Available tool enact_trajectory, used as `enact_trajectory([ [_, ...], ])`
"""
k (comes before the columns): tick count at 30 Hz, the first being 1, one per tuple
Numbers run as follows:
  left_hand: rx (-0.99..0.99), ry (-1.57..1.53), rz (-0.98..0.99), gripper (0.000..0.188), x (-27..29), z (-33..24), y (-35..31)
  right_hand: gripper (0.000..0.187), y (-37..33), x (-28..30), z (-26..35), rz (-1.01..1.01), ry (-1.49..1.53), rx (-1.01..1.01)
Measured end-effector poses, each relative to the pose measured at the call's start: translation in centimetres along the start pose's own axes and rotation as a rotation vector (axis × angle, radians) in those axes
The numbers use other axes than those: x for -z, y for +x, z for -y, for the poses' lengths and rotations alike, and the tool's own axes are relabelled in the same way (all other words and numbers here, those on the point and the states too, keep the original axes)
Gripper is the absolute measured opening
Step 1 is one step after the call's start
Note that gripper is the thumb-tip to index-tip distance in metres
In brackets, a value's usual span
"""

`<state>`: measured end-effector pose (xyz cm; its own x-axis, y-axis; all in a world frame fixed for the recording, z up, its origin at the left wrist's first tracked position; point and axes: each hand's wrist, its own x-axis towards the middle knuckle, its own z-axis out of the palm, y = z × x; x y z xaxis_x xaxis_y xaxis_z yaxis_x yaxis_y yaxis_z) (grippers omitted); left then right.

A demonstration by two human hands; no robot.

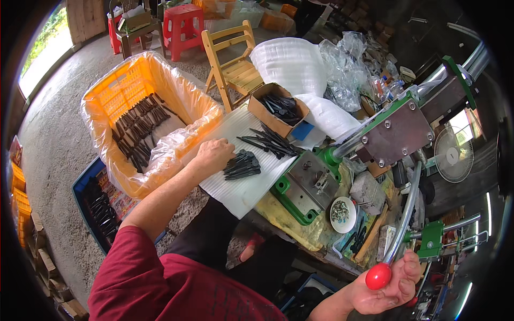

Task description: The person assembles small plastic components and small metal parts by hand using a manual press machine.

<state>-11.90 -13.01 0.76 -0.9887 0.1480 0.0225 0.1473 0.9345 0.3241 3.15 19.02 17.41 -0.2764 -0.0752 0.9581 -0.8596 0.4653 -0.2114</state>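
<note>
My left hand [214, 154] rests closed on a white corrugated board [235, 184], touching a small stack of black flat pieces [242, 165]. More loose black pieces [270, 142] lie further along the board. My right hand [393, 286] grips the red ball knob [378, 276] of a curved metal lever [404, 214] on a green hand press [305, 184].
A yellow crate [134, 85] lined with clear plastic holds many black pieces. A cardboard box [276, 107] of the same pieces sits beyond the board. A blue crate [88, 184] stands on the floor at left. A wooden folding chair [233, 59], red stools [182, 24] and a small fan [454, 155] stand around.
</note>
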Motion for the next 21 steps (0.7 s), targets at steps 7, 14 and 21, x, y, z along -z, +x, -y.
enact_trajectory([
  [7,-0.137,-0.04,-0.192,0.015,-1.6,-0.5,5.5,0.033,-1.4,-0.2,-1.1,-0.205,0.115,-0.087],
  [14,-0.171,0.015,-0.208,0.011,-3.0,-0.9,6.7,0.04,-4.6,-1.4,-1.8,-0.358,0.023,-0.242],
  [21,-0.222,0.026,-0.169,0.008,0.3,-0.8,3.8,0.025,-7.1,-2.6,-2.6,-0.322,0.081,-0.333],
])
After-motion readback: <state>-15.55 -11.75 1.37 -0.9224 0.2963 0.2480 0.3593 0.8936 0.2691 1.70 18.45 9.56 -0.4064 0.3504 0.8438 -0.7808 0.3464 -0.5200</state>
